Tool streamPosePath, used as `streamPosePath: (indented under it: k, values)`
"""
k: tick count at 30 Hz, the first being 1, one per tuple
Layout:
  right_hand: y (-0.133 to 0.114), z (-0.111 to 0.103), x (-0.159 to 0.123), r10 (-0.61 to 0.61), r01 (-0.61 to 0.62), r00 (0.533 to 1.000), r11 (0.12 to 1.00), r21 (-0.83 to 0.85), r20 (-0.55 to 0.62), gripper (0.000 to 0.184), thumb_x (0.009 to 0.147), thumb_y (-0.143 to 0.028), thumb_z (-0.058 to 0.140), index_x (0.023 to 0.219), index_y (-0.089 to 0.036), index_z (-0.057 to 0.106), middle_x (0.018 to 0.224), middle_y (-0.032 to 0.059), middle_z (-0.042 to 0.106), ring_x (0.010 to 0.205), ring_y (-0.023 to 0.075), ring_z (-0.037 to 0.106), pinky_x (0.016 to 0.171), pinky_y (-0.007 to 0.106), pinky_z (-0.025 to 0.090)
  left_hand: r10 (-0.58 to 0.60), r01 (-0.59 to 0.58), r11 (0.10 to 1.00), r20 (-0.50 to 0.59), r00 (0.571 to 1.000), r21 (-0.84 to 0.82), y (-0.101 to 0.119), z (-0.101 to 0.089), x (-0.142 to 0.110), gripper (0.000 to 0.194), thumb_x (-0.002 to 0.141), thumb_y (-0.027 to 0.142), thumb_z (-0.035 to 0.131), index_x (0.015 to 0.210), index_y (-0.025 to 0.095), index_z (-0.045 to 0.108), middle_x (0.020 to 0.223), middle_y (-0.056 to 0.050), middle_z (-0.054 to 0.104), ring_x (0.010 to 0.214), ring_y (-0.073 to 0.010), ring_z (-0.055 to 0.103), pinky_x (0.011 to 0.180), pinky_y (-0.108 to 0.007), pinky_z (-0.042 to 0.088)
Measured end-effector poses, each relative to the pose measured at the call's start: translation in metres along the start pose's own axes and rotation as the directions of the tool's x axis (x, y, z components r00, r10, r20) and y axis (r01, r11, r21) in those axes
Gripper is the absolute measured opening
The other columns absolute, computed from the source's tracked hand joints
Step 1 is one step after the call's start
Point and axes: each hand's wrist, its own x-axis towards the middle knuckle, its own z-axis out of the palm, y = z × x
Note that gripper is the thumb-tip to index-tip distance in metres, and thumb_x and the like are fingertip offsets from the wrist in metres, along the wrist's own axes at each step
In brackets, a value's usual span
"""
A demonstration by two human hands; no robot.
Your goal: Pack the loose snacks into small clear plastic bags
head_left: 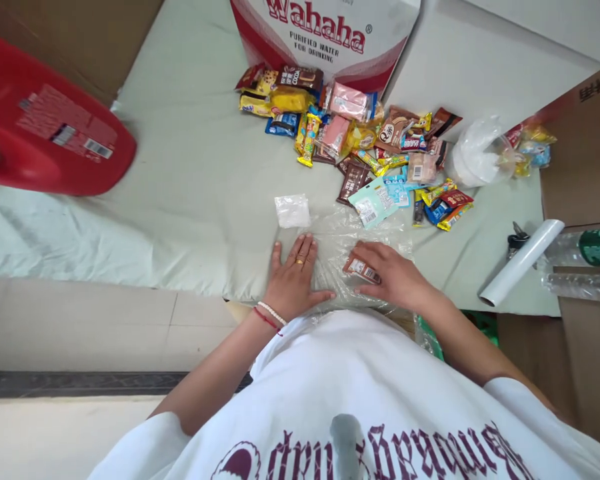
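A sheet of clear plastic film (325, 267) is spread on the light green cloth in front of me. My left hand (293, 283) rests flat over its left part, fingers stretched out, holding nothing. Between the thumb and fingers of my right hand (393, 273) is a small brown snack packet (363, 268) with a barcode, lying over the film. A small white square packet (293, 211) sits just beyond my left fingertips. Past my right hand lies a pale green packet (375, 203), at the near edge of a pile of wrapped snacks (347, 137).
A white and red Wahaha carton (325, 40) stands behind the snacks. The big red jug (55, 127) is at the left. To the right are a white roll (523, 262), keys (517, 239), plastic bottles (580, 287) and a clear tub with white plastic (480, 157).
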Motion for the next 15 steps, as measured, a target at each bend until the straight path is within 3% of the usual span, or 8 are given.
streamPosePath:
  k: [3, 7, 11, 15]
  values:
    - [-0.006, 0.014, 0.003, 0.115, -0.116, 0.993, 0.98, -0.16, -0.014, 0.065, 0.088, -0.031, 0.073, 0.149, -0.022, 0.051, 0.145, 0.0153, 0.055, 0.129, 0.0369, 0.052, 0.093, 0.047, 0.056, -0.02, 0.02, 1.0, 0.001, 1.0, -0.002, -0.002, -0.001, -0.002, 0.113, 0.084, 0.077, 0.058, 0.166, 0.009, 0.019, 0.172, -0.02, 0.016, 0.16, -0.0395, 0.017, 0.127, -0.067, -0.005]
    - [0.008, 0.014, -0.005, 0.206, -0.22, 0.974, 0.961, -0.168, -0.095, 0.049, 0.091, -0.03, 0.067, 0.138, -0.019, 0.059, 0.128, 0.0155, 0.063, 0.116, 0.035, 0.056, 0.088, 0.044, 0.054, -0.043, 0.043, 0.999, 0.011, 0.999, 0.0, -0.006, -0.003, -0.005, 0.113, 0.081, 0.075, 0.063, 0.166, 0.013, 0.02, 0.172, -0.021, 0.015, 0.16, -0.0409, 0.017, 0.126, -0.069, -0.006]
    - [0.013, -0.001, -0.002, 0.051, -0.071, 0.987, 0.99, -0.124, -0.155, 0.045, 0.092, -0.028, 0.066, 0.136, -0.019, 0.061, 0.126, 0.0148, 0.063, 0.113, 0.0338, 0.055, 0.094, 0.046, 0.052, -0.032, 0.032, 0.999, 0.018, 0.999, -0.008, -0.009, -0.004, -0.005, 0.117, 0.078, 0.072, 0.068, 0.166, 0.011, 0.019, 0.172, -0.024, 0.016, 0.16, -0.0427, 0.018, 0.124, -0.071, -0.005]
    - [0.004, 0.008, 0.023, -0.11, 0.104, 0.991, 0.991, -0.089, -0.072, 0.05, 0.091, -0.022, 0.067, 0.14, -0.02, 0.06, 0.131, 0.0154, 0.062, 0.113, 0.0343, 0.055, 0.098, 0.051, 0.05, 0.006, -0.008, 0.999, -0.063, 0.998, -0.032, -0.014, -0.005, -0.009, 0.104, 0.086, 0.063, 0.065, 0.165, 0.012, 0.021, 0.171, -0.024, 0.02, 0.16, -0.0418, 0.018, 0.125, -0.07, 0.002]
